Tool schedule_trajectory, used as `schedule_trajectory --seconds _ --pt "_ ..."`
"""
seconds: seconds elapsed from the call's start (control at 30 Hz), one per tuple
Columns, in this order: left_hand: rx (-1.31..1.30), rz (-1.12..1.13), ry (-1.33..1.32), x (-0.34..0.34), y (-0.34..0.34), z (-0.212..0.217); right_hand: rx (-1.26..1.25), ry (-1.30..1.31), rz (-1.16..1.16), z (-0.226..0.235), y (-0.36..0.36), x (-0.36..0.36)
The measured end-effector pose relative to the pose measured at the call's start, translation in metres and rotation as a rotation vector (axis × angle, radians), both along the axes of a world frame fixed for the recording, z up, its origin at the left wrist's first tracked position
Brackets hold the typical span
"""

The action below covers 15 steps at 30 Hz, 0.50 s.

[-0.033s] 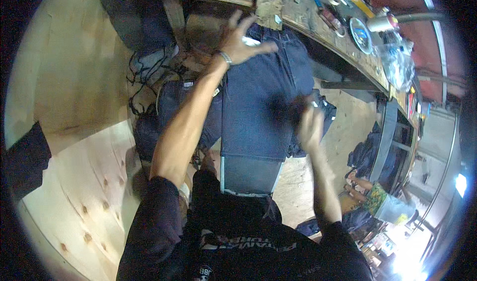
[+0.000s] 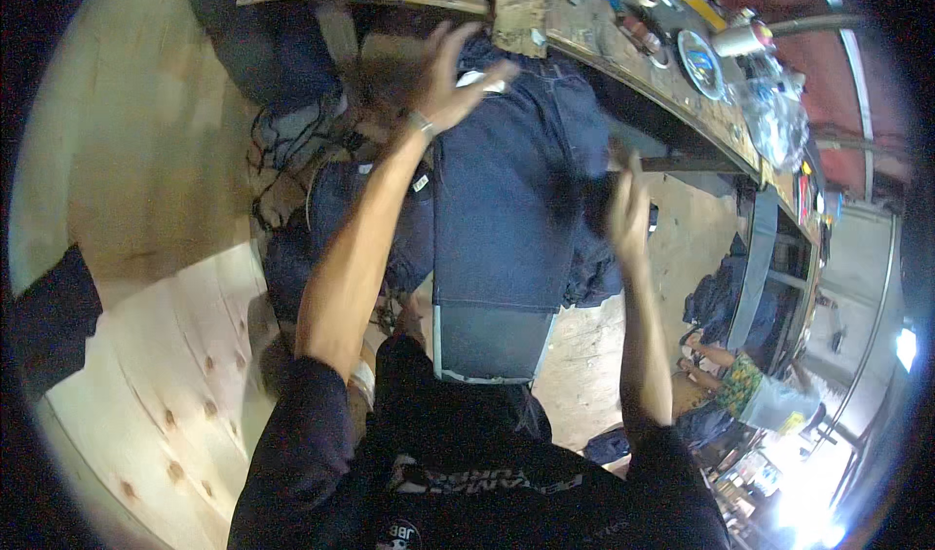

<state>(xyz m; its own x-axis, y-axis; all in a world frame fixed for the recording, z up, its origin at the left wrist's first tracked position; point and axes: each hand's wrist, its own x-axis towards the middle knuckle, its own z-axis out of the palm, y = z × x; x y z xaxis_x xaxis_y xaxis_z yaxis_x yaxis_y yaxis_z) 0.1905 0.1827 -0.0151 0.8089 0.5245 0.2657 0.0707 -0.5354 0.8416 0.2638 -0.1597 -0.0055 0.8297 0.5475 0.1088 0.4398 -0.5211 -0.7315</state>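
Left hand: raised at 12 o'clock, fingers spread, gripping nothing, just above the top of the dark blue jeans.
Right hand: at 2 o'clock, fingers apart, at the jeans' right edge; contact unclear.
Jeans: centre frame, hanging lengthwise below the workbench, hem toward 6 o'clock.
Workbench: cluttered, 12 to 2 o'clock.

Your worn wooden surface, cluttered along its far edge

Dark blue jeans hang off it toward you; a round plate and crumpled clear plastic lie on top.
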Motion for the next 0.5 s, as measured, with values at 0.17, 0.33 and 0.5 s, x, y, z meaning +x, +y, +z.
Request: schedule_trajectory --seconds 0.17,0.33,0.5 --pt "-0.590 0.109 0.349 -0.119 -0.086 -0.045 -0.546 0.433 0.150 -0.049 0.011 0.104" --pt "-0.563 0.101 0.439 -0.277 -0.198 -0.022 -0.313 0.705 0.107 0.007 -0.045 -0.053" --pt "-0.804 -0.760 0.559 -0.392 -0.260 0.066 -0.695 1.274 0.197 0.051 -0.215 -0.223"
